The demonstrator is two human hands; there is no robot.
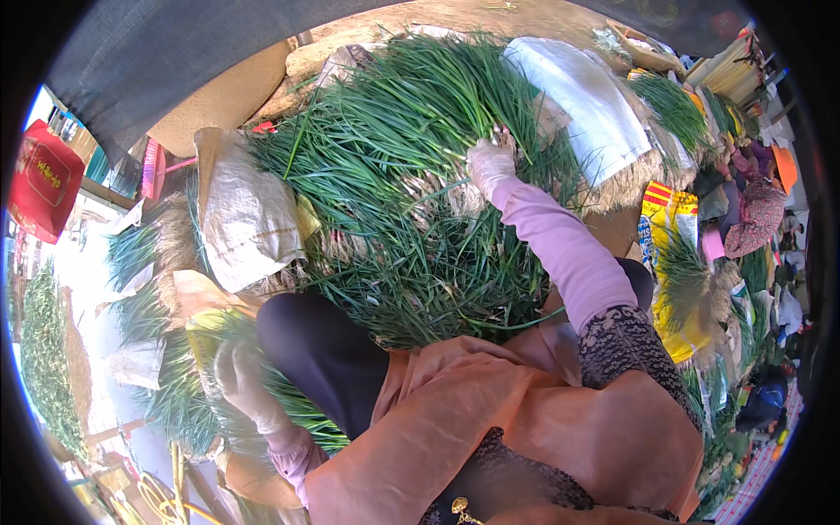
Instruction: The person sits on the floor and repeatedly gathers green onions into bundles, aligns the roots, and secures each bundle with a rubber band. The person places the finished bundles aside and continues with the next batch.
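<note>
A large heap of green onions (pixel 394 111) lies before me, with long green leaves pointing away and pale root ends towards me. My right hand (pixel 491 167), in a whitish glove, reaches to the heap's right part. Its fingers are closed around stems near the white root ends. Off to my left, my gloved left hand (pixel 243 380) is raised beside my knee, blurred, with nothing visible in it. It is nearest to a pile of green onions (pixel 180 394). Loose green leaves and trimmings (pixel 446 282) cover the space between my knees.
A white woven sack (pixel 246 210) covers onions at the left, and another white sheet (pixel 577 98) covers a stack at the right. A yellow printed bag (pixel 682 335) lies right of my knee. Another person (pixel 755 203) sits farther right. Dark fabric (pixel 216 52) hangs across the top.
</note>
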